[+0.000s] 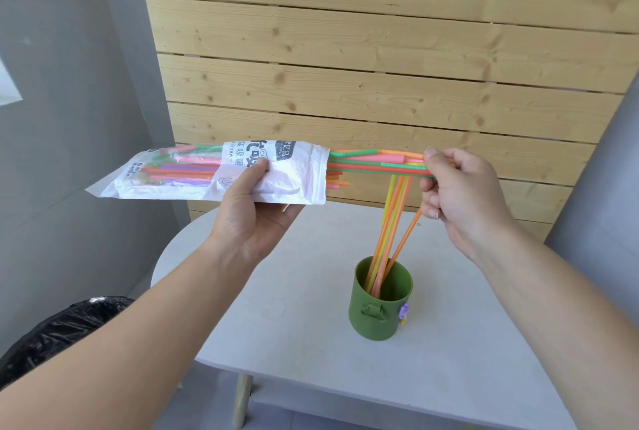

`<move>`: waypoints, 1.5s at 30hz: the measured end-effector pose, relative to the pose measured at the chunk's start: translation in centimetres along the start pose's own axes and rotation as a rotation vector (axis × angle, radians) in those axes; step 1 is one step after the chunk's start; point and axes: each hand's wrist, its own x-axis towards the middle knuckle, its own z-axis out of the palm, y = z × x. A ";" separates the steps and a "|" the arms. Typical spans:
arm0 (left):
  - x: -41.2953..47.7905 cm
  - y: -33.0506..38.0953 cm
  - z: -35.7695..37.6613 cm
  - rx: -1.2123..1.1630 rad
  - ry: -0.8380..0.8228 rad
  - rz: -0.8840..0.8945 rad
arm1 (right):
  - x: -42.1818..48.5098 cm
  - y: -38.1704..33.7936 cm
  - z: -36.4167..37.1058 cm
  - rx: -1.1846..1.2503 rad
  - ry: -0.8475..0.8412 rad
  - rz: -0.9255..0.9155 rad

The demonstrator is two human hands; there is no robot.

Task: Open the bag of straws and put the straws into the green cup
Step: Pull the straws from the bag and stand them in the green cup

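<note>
Two bare hands raised above a white round-ended table (pixel 311 343), in front of a slatted pine wall (pixel 380 49). Left hand (pixel 252 212) palm up under a white printed plastic bag of straws (pixel 207 172), thumb pressed on the bag's top face and fingers curled beneath, so clamped on the bag, held level with its open mouth facing the right hand. Right hand (pixel 463 194) just off that mouth, thumb and forefinger pinched together on a small bunch of green, orange and red straws (pixel 377 163) drawn partway out, their far ends touching the fingertips, their near ends inside the bag. More short orange and pink ends poking from the mouth, below the pinched bunch and well clear of the right fingers. Remaining pink, orange, purple and green straws visible through the clear panel, beyond the left thumb toward the sealed end. Below the right fingers, an olive green cup (pixel 380 305) upright on the table, with a moulded handle tab and a small purple charm on its side. Several yellow and orange straws (pixel 389 232) standing in the cup, leaning up toward the right hand's lower fingers; contact impossible to tell. Down beside the left forearm, a bin with a black plastic liner (pixel 58 329).
</note>
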 end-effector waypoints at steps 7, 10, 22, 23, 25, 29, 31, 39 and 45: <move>0.5 0.4 -0.5 -0.016 0.017 0.022 | 0.7 -0.4 -1.4 -0.007 0.007 -0.005; 0.6 0.7 -0.9 -0.004 0.033 0.030 | 0.7 -0.5 -1.9 -0.014 -0.005 -0.001; 1.2 1.1 -1.8 0.011 0.082 0.052 | 0.8 -0.3 -5.8 -0.030 0.022 0.010; 1.2 1.0 -1.8 0.009 0.081 0.054 | 0.8 -0.3 -6.1 -0.028 0.023 0.012; 1.2 0.9 -1.6 0.008 0.078 0.054 | 0.8 -0.3 -6.6 -0.017 0.023 0.015; 1.3 0.6 -1.6 0.023 0.079 0.039 | 0.8 -0.2 -7.5 -0.023 0.007 0.034; 1.4 0.5 -1.7 0.028 0.076 0.034 | 0.8 -0.2 -7.9 -0.036 0.002 0.042; 1.4 0.1 -1.8 0.037 0.069 0.013 | 0.7 0.2 -9.0 -0.036 -0.010 0.049; 1.5 0.0 -1.9 0.044 0.087 0.006 | 0.7 1.0 -9.2 -0.025 -0.017 0.083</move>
